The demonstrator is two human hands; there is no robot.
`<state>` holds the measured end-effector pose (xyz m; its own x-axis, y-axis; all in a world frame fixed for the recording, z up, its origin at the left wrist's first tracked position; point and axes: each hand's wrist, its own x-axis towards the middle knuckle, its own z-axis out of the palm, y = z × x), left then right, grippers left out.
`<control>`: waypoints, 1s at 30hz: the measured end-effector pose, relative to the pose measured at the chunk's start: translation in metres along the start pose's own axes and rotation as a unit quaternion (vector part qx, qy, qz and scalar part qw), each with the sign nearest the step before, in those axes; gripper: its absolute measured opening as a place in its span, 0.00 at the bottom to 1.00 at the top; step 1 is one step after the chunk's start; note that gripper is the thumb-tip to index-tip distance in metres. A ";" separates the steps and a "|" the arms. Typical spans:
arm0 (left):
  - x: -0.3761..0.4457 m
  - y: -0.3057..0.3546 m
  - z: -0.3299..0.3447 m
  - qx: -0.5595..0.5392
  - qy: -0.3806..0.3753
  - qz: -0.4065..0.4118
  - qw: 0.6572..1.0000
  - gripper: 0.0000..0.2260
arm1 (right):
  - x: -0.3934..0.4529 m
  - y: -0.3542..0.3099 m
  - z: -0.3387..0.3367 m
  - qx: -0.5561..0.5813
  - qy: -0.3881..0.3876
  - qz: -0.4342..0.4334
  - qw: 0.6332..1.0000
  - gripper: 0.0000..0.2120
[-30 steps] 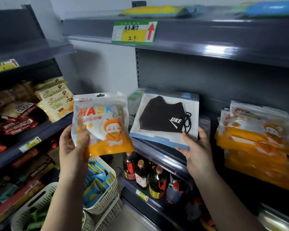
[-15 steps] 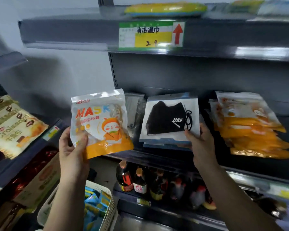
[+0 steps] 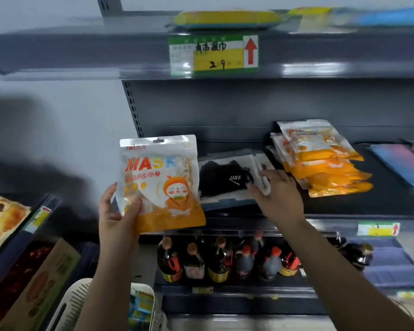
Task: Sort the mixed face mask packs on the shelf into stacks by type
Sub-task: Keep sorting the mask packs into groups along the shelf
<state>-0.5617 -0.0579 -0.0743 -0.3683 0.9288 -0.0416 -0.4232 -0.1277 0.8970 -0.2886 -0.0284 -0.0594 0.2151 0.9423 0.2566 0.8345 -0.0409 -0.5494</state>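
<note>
Left hand is gripping an upright orange mask pack left of the black mask pack, where the right hand is resting, fingers spread.

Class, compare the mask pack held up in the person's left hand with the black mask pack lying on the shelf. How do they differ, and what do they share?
The orange cartoon pack is held upright in the left hand, off the shelf; the black mask pack lies flat on the shelf under the right hand. The orange cartoon pack is bright with "MASK" lettering; the black mask pack shows a dark mask through a pale sleeve. Both are flat sealed packs.
</note>
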 end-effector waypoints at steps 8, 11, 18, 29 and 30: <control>-0.019 -0.039 0.096 0.001 -0.092 -0.005 0.996 0.17 | -0.024 0.014 -0.049 0.384 -0.165 0.070 0.906 0.13; -0.032 -0.059 0.140 0.021 -0.122 0.016 0.992 0.16 | -0.020 0.042 -0.069 0.406 -0.131 0.070 0.902 0.17; -0.071 -0.092 0.231 0.061 -0.133 0.012 0.989 0.17 | -0.004 0.121 -0.123 0.435 -0.029 0.055 0.898 0.17; -0.080 -0.102 0.297 0.188 -0.164 0.075 0.965 0.20 | 0.046 0.173 -0.152 0.435 0.028 0.070 0.897 0.18; -0.075 -0.103 0.299 0.193 -0.160 0.074 0.965 0.21 | 0.052 0.174 -0.150 0.431 0.029 0.068 0.900 0.18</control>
<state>-0.2430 -0.0099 -0.0316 -0.1004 0.9782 0.1817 -0.0222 -0.1848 0.9825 -0.0562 -0.0366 -0.0220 0.3318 0.9282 0.1684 0.1018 0.1423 -0.9846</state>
